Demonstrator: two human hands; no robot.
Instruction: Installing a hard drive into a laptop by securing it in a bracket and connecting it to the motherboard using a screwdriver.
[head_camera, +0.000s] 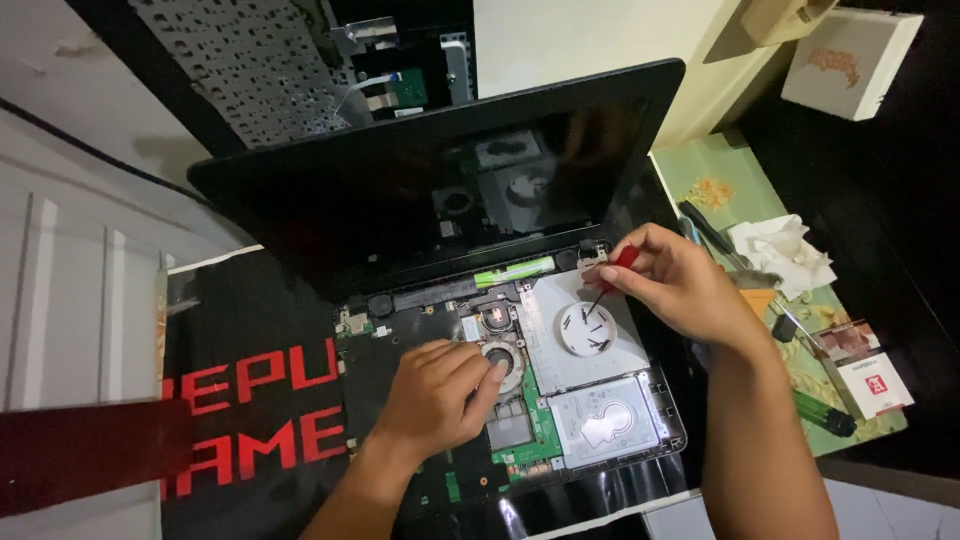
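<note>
A dark tabletop (900, 250) fills the frame, with a black mat with red letters (250, 400) at lower left. At the centre lies an opened laptop (420, 200), its black screen tilted back toward the top of the frame and its base stripped of the cover, so the circuit board (530, 445), a silver hard drive (608, 420) at lower right of the base and a round fan (503, 362) show. At the upper left a removed keyboard (240, 60) lies face down. At the right edge is a green patterned cloth (730, 180) carrying crumpled tissue (780, 250), a green-handled tool (825, 412) and a small red and white box (872, 375).

The left hand (435, 395), in the lower middle, is curled loosely, fingers bent and resting on the laptop base, fingertips touching the fan; it holds nothing that can be seen.

The right hand (675, 280), right of centre, is pinched narrowly around a thin screwdriver with a red handle (622, 260). Its tip points down into a small round white dish (586, 328) sitting on the silver plate of the base, just left of the hand.
</note>
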